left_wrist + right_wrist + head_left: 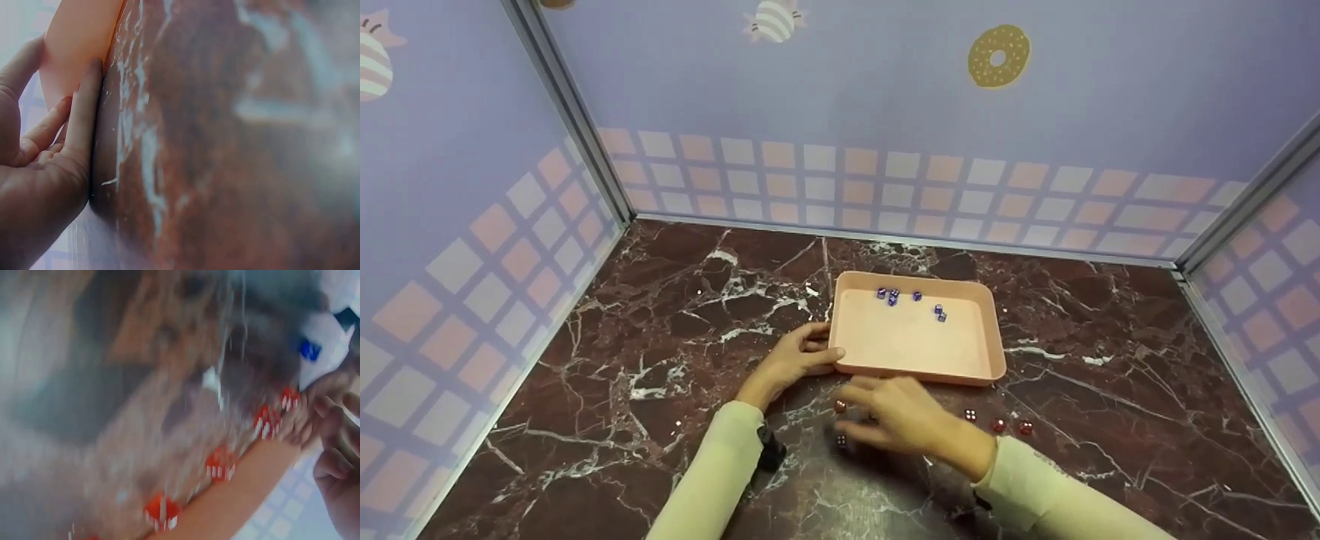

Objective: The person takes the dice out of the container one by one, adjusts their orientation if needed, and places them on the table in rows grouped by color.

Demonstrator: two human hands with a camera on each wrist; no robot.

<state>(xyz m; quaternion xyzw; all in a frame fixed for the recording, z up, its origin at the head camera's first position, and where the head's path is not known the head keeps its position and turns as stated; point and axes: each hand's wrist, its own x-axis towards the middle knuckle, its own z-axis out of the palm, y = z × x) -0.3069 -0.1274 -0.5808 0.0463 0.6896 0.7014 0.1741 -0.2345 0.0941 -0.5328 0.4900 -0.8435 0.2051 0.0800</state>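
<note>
My left hand [795, 358] holds the left front corner of a shallow peach tray [915, 349], thumb at the corner and fingers along its side. In the left wrist view the fingertips press against the tray wall [79, 48]. Several blue dice [892, 298] lie inside the tray towards its back. My right hand [904, 416] hovers low over the table in front of the tray, fingers spread apart and slightly blurred. Close to its fingertips are a red die [840, 406] and a darker-looking die [841, 440]. Nothing shows between its fingers; the palm side is hidden from the head view.
To the right of my right hand, more red dice [998, 425] sit on the dark marbled table [675, 300]. The right wrist view shows a row of red dice [220, 464] beside my left forearm [242, 486]. Patterned panels [885, 97] enclose the back and sides.
</note>
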